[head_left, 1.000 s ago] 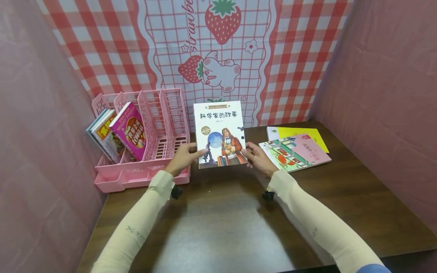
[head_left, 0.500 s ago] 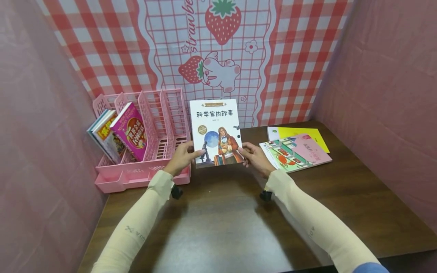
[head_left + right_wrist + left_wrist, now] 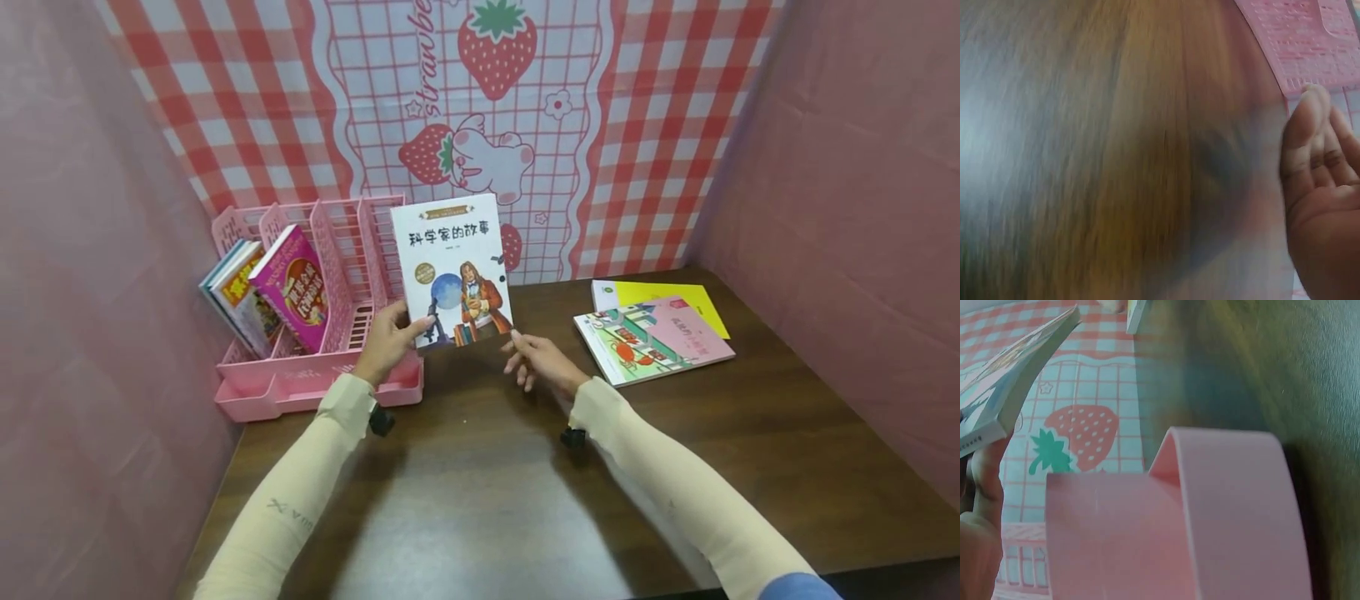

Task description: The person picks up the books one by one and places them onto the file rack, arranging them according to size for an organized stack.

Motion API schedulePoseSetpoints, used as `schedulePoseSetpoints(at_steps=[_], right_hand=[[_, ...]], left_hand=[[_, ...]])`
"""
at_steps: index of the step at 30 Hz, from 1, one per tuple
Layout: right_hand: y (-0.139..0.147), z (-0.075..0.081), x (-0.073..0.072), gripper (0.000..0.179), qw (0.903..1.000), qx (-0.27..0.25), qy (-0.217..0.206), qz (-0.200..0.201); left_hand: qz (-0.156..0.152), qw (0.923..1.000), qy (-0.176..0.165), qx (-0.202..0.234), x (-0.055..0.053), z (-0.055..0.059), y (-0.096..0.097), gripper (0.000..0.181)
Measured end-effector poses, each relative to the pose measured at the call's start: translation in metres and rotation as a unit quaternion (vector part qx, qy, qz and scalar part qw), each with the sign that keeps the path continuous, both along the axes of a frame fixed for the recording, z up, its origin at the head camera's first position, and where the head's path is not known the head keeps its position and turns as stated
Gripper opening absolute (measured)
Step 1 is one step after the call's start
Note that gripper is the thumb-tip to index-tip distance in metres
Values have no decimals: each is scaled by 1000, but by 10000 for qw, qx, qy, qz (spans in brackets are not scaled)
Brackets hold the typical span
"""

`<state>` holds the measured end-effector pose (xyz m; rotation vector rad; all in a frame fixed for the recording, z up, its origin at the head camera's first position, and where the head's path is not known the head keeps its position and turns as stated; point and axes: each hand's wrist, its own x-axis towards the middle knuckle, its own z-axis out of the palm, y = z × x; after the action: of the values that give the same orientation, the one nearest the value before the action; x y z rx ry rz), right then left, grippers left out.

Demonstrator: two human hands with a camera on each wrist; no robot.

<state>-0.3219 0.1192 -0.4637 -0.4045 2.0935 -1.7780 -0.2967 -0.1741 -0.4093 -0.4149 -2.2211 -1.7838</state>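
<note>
While left hand (image 3: 386,344) grips white book (image 3: 454,273), long axis steep, leaning left; right hand (image 3: 543,362) relaxed.

Book (image 3: 447,265): closed, tilted, held up in left hand (image 3: 387,343), partly before rack (image 3: 339,250)
Cover (image 3: 457,254): white, dark title (image 3: 448,233), red-coated figure (image 3: 482,300), blue disc (image 3: 446,289)

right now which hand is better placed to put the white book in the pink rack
Probably the left hand: it grips the white book near its lower left corner, close to the pink rack. The right hand is farther from the rack and shows no clear grip on the book.
</note>
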Motion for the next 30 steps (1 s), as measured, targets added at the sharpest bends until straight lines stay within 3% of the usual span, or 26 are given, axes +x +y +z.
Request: schedulePoseSetpoints(at_steps=[5,14,30], right_hand=[[-20,-1,3,46,9964,723,238,382],[-58,0,8,44,9895,1241,374,638],[-122,14,15,55,9895,1281,517,434]], left_hand=[[308,9993,205,58,-1,6,-9,30],[854,9961,236,-9,1,8,-25,34],[1092,9928,431,221,5,6,-40,32]])
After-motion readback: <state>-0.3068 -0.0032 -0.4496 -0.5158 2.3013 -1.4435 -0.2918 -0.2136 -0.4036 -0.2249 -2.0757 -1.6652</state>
